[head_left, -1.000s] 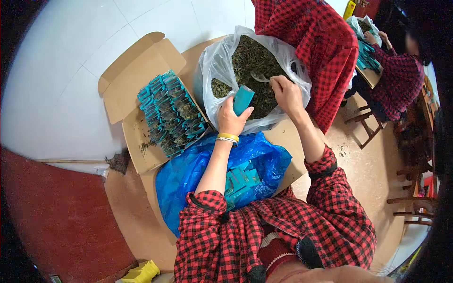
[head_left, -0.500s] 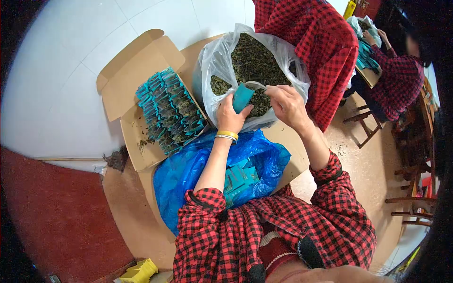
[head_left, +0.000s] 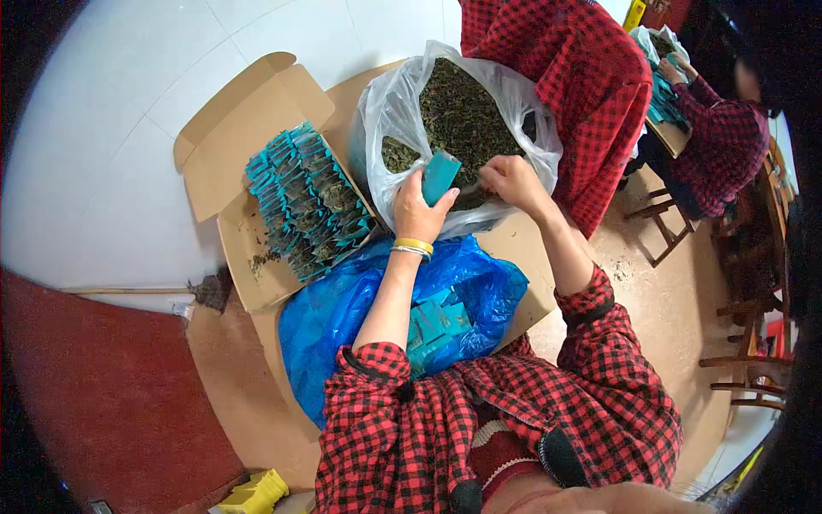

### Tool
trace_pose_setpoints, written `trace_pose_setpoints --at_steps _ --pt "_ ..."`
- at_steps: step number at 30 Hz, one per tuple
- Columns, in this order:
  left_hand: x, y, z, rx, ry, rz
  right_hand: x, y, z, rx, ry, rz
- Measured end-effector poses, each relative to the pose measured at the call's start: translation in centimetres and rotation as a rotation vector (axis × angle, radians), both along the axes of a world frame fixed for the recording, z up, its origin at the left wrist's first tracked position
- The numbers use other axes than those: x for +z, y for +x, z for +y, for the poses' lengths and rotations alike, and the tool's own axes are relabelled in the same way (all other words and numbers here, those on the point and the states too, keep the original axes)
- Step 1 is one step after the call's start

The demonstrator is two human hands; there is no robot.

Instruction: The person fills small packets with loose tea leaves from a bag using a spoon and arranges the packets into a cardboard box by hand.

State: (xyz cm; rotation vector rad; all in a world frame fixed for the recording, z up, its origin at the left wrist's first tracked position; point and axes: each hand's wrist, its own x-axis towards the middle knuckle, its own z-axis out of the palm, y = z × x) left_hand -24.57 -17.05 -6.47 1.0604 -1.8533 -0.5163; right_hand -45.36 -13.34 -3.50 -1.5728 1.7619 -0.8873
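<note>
My left hand [head_left: 418, 210] is closed around a small teal packet [head_left: 441, 174], held over the near edge of a clear plastic bag [head_left: 390, 107]. Dark green dried leaves, like loose tea [head_left: 467, 111], fill this bag. To the right of the packet, my right hand [head_left: 514, 182] is low at the leaves with fingers pinched. The pale spoon seen in those fingers earlier is now mostly hidden. Below my wrists, a blue plastic bag [head_left: 321, 321] holds several flat teal packets [head_left: 438, 321]. At left, an open cardboard box [head_left: 248, 223] contains rows of filled teal packets [head_left: 304, 201].
Red-and-black checked cloth [head_left: 591, 94] lies against the leaf bag's right side. At upper right another person [head_left: 723, 154] handles a similar bag beside a wooden stool [head_left: 664, 223]. A yellow object [head_left: 253, 493] lies at lower left, near a dark red surface [head_left: 103, 368].
My right hand has moved from beside the packet's mouth down toward the leaves, taking the spoon away from the packet. My left hand and the packet have barely moved.
</note>
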Motion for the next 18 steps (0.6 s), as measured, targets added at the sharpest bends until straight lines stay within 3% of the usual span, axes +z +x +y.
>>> trace_pose_setpoints --at_steps 3,7,16,18 --pt "0.1 0.1 0.0 0.001 0.012 0.0 -0.4 0.3 -1.3 -0.237 -0.32 0.197" --pt "-0.3 0.2 -0.3 -0.02 -0.009 0.005 -0.4 0.9 -1.5 -0.379 -0.536 0.251" --pt "-0.1 0.1 -0.2 0.0 -0.018 -0.021 3.5 1.8 1.9 -0.333 -0.565 0.216" --pt "0.0 0.0 -0.1 0.0 0.001 -0.011 3.7 2.2 2.4 -0.227 -0.746 0.324"
